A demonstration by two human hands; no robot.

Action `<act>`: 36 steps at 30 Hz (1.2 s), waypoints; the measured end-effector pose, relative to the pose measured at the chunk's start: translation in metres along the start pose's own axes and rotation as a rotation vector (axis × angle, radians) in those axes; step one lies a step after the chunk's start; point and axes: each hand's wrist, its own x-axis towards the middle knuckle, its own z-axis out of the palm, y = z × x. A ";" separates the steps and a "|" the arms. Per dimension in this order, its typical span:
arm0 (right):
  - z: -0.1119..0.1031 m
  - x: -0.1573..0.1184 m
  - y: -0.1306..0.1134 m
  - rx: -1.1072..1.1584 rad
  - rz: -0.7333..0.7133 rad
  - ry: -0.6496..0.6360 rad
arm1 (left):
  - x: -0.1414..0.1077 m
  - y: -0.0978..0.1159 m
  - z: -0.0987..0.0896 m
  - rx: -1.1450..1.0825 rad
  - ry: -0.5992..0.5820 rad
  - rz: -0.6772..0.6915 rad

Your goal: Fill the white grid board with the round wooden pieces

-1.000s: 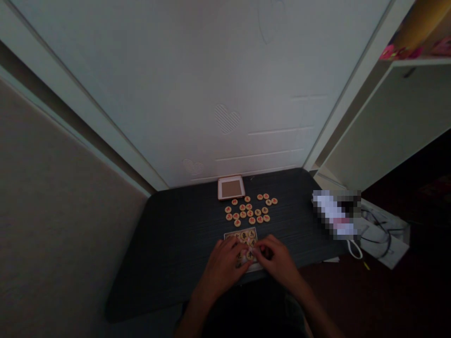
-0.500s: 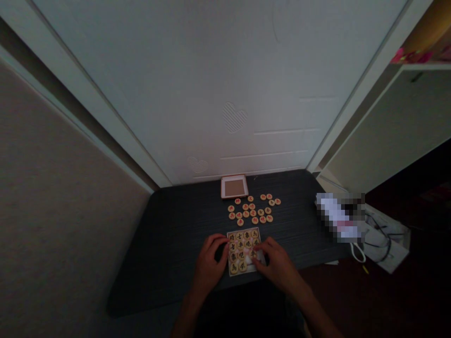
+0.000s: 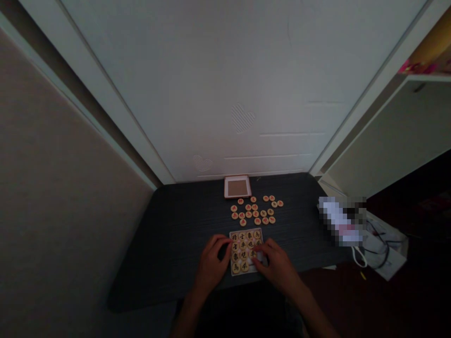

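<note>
A shallow white box (image 3: 252, 269) lies near the table's front edge, holding rows of round Chinese chess pieces with black characters. My left hand (image 3: 212, 261) curves around the box's left side, its fingertips and thumb on the rim. At the right side, my right hand (image 3: 276, 262) has thumb and fingers closed on a chess piece (image 3: 252, 254) in the third row. Those fingers partly cover the right column. Beyond the box, several loose pieces (image 3: 255, 214) lie face up, mostly with red characters.
A box lid (image 3: 237, 188) with a brown inside lies at the back of the dark table (image 3: 176, 225), against a white panel (image 3: 211, 94) with embossed hearts. To the right are a blurred-out item (image 3: 340, 223), a white bag with cables (image 3: 384, 249) and a cabinet door (image 3: 398, 126).
The camera view has shifted slightly, so the whole scene sits a little to the right. Both hands keep nearly the same place at the box.
</note>
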 end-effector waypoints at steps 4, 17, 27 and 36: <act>0.002 0.000 0.000 -0.008 -0.008 0.015 | 0.000 0.001 -0.001 -0.019 -0.004 0.010; 0.002 -0.001 0.002 -0.012 -0.031 0.039 | 0.002 0.001 -0.001 -0.008 -0.002 0.012; -0.001 -0.001 -0.001 0.019 -0.052 0.054 | 0.002 0.003 -0.001 -0.005 0.003 0.010; -0.017 0.009 0.018 0.021 -0.060 0.165 | 0.002 0.001 -0.001 0.008 0.002 0.014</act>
